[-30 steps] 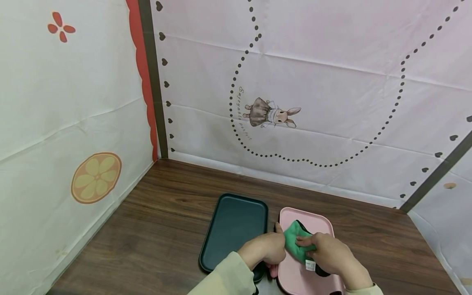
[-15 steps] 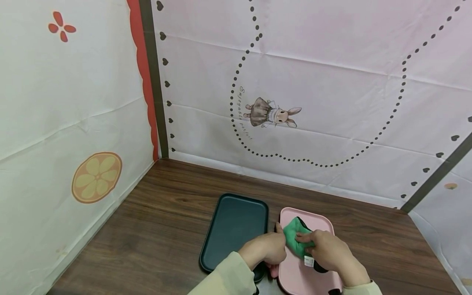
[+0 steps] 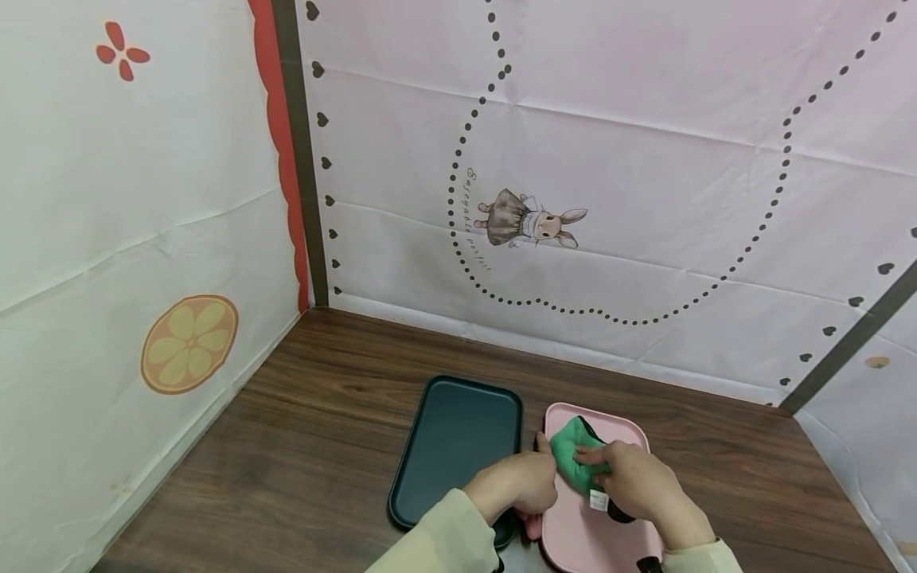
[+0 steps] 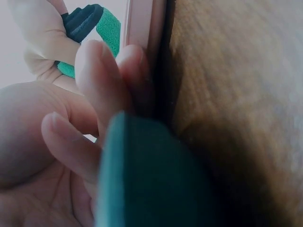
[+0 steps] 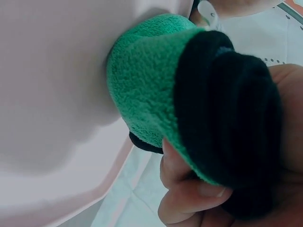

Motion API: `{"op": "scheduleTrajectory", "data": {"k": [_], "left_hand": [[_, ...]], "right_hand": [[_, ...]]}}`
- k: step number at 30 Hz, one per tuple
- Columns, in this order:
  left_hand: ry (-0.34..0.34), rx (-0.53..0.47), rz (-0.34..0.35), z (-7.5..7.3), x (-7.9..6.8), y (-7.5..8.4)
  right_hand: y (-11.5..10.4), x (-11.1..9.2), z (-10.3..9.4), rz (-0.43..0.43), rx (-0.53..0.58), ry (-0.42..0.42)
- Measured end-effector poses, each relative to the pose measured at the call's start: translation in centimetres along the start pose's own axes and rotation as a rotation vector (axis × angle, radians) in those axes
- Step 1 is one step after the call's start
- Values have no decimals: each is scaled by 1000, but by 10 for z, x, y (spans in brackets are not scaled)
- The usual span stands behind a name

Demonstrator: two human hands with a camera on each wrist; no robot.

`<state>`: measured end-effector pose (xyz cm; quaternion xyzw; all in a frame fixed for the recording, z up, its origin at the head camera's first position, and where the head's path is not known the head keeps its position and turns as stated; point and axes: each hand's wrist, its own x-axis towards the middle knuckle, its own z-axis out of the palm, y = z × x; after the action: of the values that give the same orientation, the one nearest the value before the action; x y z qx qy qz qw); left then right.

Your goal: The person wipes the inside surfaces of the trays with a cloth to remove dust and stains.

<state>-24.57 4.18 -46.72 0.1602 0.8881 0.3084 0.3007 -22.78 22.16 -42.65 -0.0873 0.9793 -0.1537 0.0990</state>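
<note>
A folded green cleaning cloth [image 3: 573,458] with black edging and a white tag lies bunched on the pink tray [image 3: 595,541]. My right hand [image 3: 637,481] grips it from the right side, fingers pressed into its top. Up close in the right wrist view, the fluffy cloth [image 5: 147,71] bears against the tray's surface [image 5: 47,94]. Along the tray's left rim, my left hand [image 3: 526,481] holds the edge with curled fingers. In the left wrist view its fingertips [image 4: 97,61] sit at the pink rim [image 4: 138,23].
A dark green tray [image 3: 458,446] lies left of the pink one, its right side partly under my left arm. The brown wood table [image 3: 322,446] meets patterned white cloth walls [image 3: 616,159] at the back and sides.
My right hand has slid the cloth slightly away from me, toward the tray's far end. The left hand and both trays hold their places.
</note>
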Motion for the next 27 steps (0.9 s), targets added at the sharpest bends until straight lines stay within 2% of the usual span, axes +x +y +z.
{"op": "scheduleTrajectory", "data": {"k": [9,23,27], "left_hand": [[23,15,25,2,1,-2],[16,14,20,1,0,-1],[-4,21,23,2,6,-5]], "right_hand": [[1,3,2,11,-17,49],[-5,9,5,56,-50,50],[-7,10,6,74,-58,35]]}}
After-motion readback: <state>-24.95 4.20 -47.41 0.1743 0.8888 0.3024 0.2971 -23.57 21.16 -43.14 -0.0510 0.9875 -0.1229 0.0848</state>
